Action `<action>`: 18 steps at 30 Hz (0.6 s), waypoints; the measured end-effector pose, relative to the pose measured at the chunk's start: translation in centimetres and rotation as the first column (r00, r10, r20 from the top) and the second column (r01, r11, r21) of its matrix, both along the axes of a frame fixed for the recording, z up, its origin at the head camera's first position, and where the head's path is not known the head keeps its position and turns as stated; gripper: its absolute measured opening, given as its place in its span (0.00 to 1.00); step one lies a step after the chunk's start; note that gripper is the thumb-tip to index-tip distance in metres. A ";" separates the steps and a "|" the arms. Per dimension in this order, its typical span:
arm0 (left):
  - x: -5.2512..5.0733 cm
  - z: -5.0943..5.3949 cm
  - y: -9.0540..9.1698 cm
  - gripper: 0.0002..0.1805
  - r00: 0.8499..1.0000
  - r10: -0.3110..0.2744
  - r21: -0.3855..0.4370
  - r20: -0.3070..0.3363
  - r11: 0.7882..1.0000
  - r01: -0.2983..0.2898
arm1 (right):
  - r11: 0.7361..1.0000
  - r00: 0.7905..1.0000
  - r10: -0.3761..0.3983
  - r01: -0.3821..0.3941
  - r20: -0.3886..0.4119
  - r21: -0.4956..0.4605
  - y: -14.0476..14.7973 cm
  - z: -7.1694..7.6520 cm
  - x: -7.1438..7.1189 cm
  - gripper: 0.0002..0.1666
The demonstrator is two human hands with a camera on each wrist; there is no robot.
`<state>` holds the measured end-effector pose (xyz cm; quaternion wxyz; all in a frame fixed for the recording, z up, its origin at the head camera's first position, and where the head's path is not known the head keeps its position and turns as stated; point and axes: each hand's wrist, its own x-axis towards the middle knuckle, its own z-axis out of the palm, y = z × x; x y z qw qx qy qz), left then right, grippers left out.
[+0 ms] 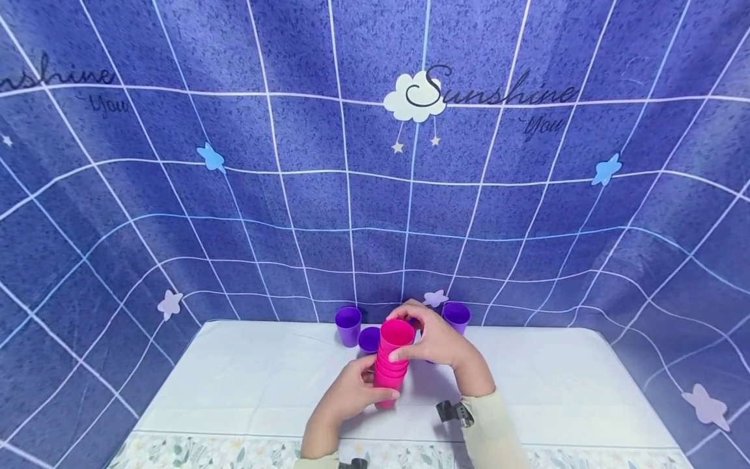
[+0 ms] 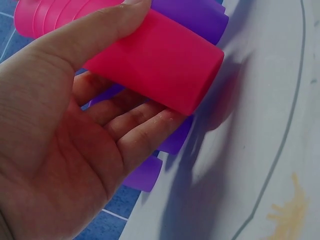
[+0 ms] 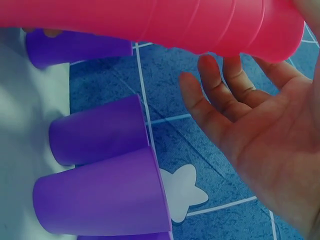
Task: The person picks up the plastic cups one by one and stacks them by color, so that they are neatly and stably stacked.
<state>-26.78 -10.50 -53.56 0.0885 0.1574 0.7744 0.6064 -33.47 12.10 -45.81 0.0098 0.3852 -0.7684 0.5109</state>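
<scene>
A stack of nested pink cups (image 1: 391,371) stands upright, mouth up, above the white table in the head view. My left hand (image 1: 351,393) grips its lower part, thumb in front and fingers behind; in the left wrist view the hand (image 2: 75,130) holds the lowest pink cup (image 2: 165,60), whose base hangs just off the surface. My right hand (image 1: 435,339) holds the top of the stack between thumb and fingers. From the right wrist view, the right hand (image 3: 270,135) is round the rim end of the pink stack (image 3: 200,25).
Purple cups stand behind the stack: one at the back left (image 1: 348,327), a lower one (image 1: 369,340) beside the stack, one at the back right (image 1: 456,316). A blue patterned curtain (image 1: 305,195) hangs behind the white table (image 1: 234,378).
</scene>
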 end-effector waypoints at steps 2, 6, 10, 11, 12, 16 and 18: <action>0.0 0.0 0.0 0.32 1.000 -0.001 0.002 0.006 1.000 0.001 | 1.000 1.000 -0.009 0.009 -0.009 0.017 0.2 -0.1 -0.1 0.34; 0.0 0.0 0.0 0.32 1.000 0.002 -0.001 0.011 1.000 -0.002 | 1.000 1.000 -0.004 0.004 -0.004 0.028 0.3 -0.2 -0.3 0.35; 0.1 0.0 0.0 0.32 1.000 0.005 -0.007 0.007 1.000 -0.005 | 0.999 1.000 0.001 -0.002 0.023 0.049 0.3 -0.2 -0.3 0.36; 0.1 0.0 0.0 0.32 1.000 0.005 -0.007 0.007 1.000 -0.005 | 0.998 1.000 0.001 -0.003 0.031 0.055 0.3 -0.2 -0.3 0.36; 0.1 0.0 0.0 0.32 1.000 0.006 -0.010 0.006 1.000 -0.006 | 0.998 0.999 0.001 -0.003 0.037 0.062 0.3 -0.1 -0.2 0.36; 0.1 0.0 0.0 0.32 1.000 0.010 -0.018 0.002 1.000 -0.010 | 0.997 0.998 0.013 -0.017 0.063 0.070 0.3 -0.1 -0.2 0.37; 0.1 0.1 0.0 0.32 1.000 0.011 -0.020 -0.001 1.000 -0.011 | 0.997 0.997 0.028 -0.033 0.078 0.067 0.3 -0.1 -0.2 0.37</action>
